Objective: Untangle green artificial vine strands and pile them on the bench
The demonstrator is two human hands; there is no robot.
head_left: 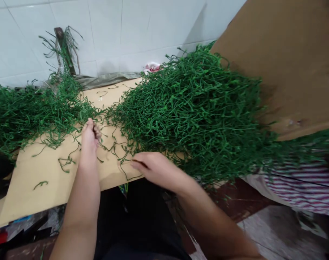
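In the head view, at centre right of the frame, a large heap of green stems (191, 112), partly hidden at its upper right behind a brown panel (283, 65), itself cut off by the frame's edge. At the left edge, a second heap (31, 112), also cut off. Between and below, loose stems (65, 164) strewn over a pale tabletop (50, 191).

Left of centre, the left hand (90, 131), fingers curled inward at the near edge of the second heap; palm turned mostly out of sight, so cannot tell whether gripping a stem. Just below centre, the right hand (148, 164), blurred, fingertips drawn together beside a thin stem near the large heap's lower edge; cannot tell whether pinching it or only near it.

At upper left, a dark wooden upright (65, 54) draped with stems, against a tiled wall (105, 32). At top centre, a white-and-red object (153, 67), half covered, too small to identify. At lower right, striped cloth (302, 187), partly overhung by stems.
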